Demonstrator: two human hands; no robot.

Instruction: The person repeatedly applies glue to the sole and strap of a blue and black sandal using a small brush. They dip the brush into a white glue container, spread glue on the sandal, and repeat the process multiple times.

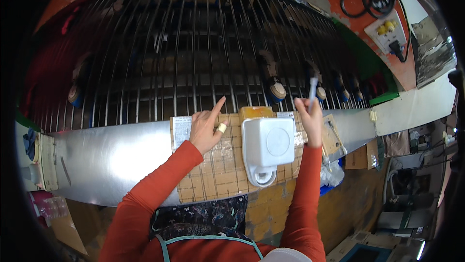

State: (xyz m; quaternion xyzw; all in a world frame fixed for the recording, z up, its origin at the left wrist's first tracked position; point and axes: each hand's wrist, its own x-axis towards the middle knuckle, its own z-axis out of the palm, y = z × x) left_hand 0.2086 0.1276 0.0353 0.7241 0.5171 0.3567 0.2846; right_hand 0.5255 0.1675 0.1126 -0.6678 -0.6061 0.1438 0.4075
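My left hand [206, 128] rests at the far edge of a cardboard sheet [213, 179], its index finger stretched toward the metal rods and nothing held. A pale wrap covers one of its fingers. My right hand [311, 116] is closed around a slim white-handled tool [313, 87] pointing up and away; its dark far end is blurred, so its kind is unclear. Between my hands, a white plastic container [273, 141] with a loop handle stands on the cardboard. Just behind it sits an amber-yellow block [255, 112]. Beyond the tool, a shoe-like piece [320, 92] sits among the rods.
A rack of parallel metal rods [193, 58] spans the far side, with several shoe-like pieces [277, 91] between them. The shiny metal table [111, 155] extends left. Thin sticks [335, 133] lie at right. A wall socket [387, 31] with black cables is at upper right.
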